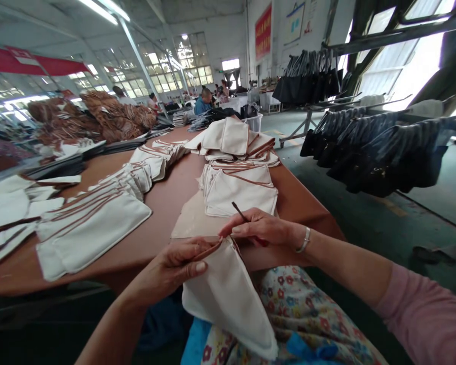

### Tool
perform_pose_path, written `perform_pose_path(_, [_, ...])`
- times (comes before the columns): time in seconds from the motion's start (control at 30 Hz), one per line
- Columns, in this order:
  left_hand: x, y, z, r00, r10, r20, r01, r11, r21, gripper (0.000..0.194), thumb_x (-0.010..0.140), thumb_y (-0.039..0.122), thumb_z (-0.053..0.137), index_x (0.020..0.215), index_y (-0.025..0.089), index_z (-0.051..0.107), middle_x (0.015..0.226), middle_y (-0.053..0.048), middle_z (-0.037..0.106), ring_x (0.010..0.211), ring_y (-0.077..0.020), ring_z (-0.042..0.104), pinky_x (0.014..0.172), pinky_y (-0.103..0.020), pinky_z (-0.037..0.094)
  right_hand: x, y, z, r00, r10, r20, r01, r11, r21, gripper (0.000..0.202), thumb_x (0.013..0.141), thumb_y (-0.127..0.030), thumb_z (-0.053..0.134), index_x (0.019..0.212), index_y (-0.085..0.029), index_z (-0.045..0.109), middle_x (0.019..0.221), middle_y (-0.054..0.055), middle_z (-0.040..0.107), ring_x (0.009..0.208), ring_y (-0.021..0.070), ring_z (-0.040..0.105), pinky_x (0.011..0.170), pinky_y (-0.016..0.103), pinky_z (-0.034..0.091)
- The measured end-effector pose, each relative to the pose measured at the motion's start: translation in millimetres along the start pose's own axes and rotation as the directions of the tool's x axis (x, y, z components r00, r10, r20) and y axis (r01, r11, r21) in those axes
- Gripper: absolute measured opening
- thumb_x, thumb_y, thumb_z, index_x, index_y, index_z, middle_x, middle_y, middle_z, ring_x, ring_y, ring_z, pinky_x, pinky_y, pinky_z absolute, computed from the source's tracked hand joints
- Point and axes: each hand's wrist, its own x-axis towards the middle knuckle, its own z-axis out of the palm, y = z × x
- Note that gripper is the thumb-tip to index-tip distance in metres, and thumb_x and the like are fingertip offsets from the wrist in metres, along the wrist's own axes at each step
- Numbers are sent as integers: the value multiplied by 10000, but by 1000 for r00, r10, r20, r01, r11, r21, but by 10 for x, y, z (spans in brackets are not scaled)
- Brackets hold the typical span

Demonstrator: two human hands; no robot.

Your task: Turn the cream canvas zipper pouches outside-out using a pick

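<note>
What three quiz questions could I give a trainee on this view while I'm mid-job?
1. Which holds the thin dark tool?
A) the left hand
B) the right hand
C) neither hand
2. True or false: black bags hang to the right of the brown table.
3. Fill in: the white piece held up in front of the lap has a strip of ____ along its upper edge.

Key: 1 B; 2 true; 3 brown

Cream pieces (235, 299) with brown edging; apron (311, 314) multicoloured floral.
</note>
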Motion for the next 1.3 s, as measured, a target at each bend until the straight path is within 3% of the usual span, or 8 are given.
perform_pose_path(0.07, [-71,1,6,1000,-10,12,9,1000,15,248,935,313,589,1053,140,720,974,-97,606,922,-223,560,802,-287,450,-85,14,135,997,57,48,-58,998,16,349,900,-360,608,1165,-145,679,690,-31,568,394,19,389,334,134,307])
perform_pose_path(0.23, [-238,119,24,1000,-23,7,23,999,44,255,928,332,595,989,130,738,978,-99,618,908,-220,575,816,-280,453,-177,173,394,984,122,132,-147,969,200,393,782,-267,735,1130,-140,602,828,-25,620,398,-3,401,331,119,317])
perform_pose_path(0.37, [-289,192,4,986,-165,0,165,986,-6,266,906,366,622,1037,156,719,990,-85,646,923,-220,590,799,-267,466,-182,161,507,985,149,-86,-126,966,227,251,732,-227,751,902,-121,602,712,-42,596,429,18,418,366,132,312])
perform_pose_path(0.53, [-195,279,57,977,-208,49,213,955,-205,480,835,464,685,1204,162,638,1100,-103,656,985,-249,599,814,-294,468,-136,14,535,972,21,-235,-3,997,77,156,673,-141,747,783,-102,644,690,-21,630,581,59,510,552,167,407])
perform_pose_path(0.73, [-39,433,215,957,-280,-82,279,960,-20,350,831,471,689,929,136,669,809,-27,597,739,-159,535,620,-221,400,-145,-207,642,965,-83,-250,57,992,-110,110,681,-160,735,728,-100,656,664,-16,632,592,74,501,548,182,374])
perform_pose_path(0.9, [-39,455,282,963,-242,-117,226,965,-135,358,783,477,727,873,136,668,740,-14,576,662,-138,500,564,-216,357,-189,-393,690,958,-159,-239,84,951,-296,66,690,-130,711,697,-100,652,636,-24,603,603,74,479,543,183,353])
perform_pose_path(1.1, [-51,362,405,963,-259,-73,229,931,-284,260,808,384,717,840,130,669,732,-1,552,649,-111,446,586,-217,325,-245,-295,616,992,39,-119,-42,999,-20,184,713,-238,758,799,-99,673,675,-18,614,566,58,490,522,171,389])
perform_pose_path(1.3, [-41,277,484,952,-292,-89,245,904,-350,168,781,284,690,808,119,672,741,-17,593,667,-120,471,633,-234,336,-329,-302,554,962,271,-39,-263,955,137,202,783,-311,687,867,-129,669,464,-93,458,306,29,309,293,148,208])
